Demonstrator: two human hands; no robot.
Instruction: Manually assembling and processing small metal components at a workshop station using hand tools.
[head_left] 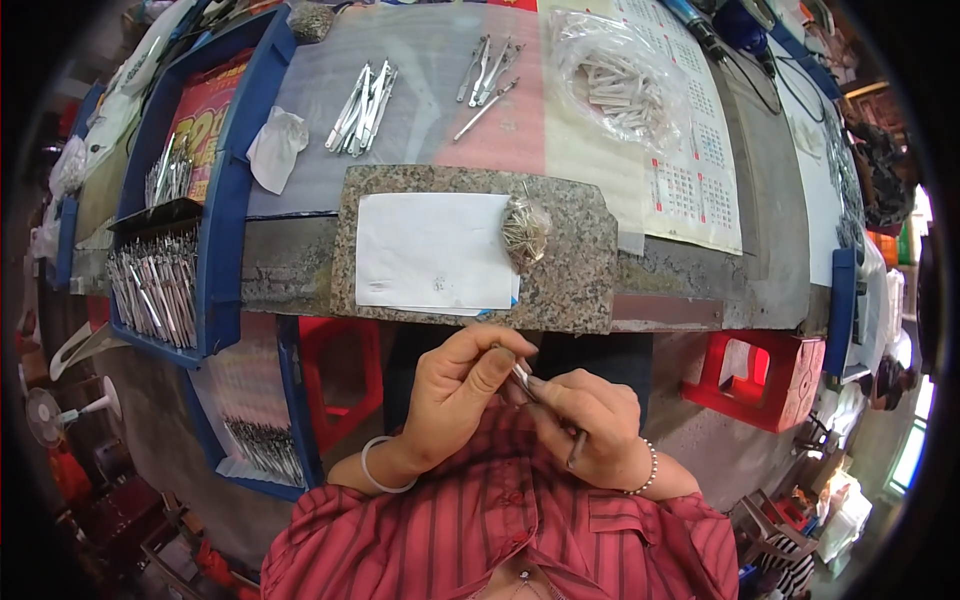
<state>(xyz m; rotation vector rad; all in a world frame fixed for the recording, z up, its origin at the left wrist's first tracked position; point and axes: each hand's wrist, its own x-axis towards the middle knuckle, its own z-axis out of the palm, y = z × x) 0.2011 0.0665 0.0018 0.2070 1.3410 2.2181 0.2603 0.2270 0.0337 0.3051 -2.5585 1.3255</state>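
Both my hands are in front of my body, just short of the bench edge. My left hand point(448, 395) is closed, thumb and fingers pinching the upper end of a slim silver metal piece point(520, 376). My right hand point(592, 418) is closed around its lower part, and a thin grey rod end point(577, 450) sticks out below the fingers. Whether the rod and the silver piece are one cannot be told. Beyond my hands lies a speckled stone slab point(575, 290), bearing a white paper pad point(432, 250) and a small clear bag of tiny metal pins point(524, 232).
Slim metal pieces lie in groups point(362, 108) point(488, 70) on the bench. A plastic bag of white strips point(625, 95) sits far right. Blue trays point(222, 250) with many metal pieces stand left. Red stools point(345, 375) point(800, 385) are below the bench.
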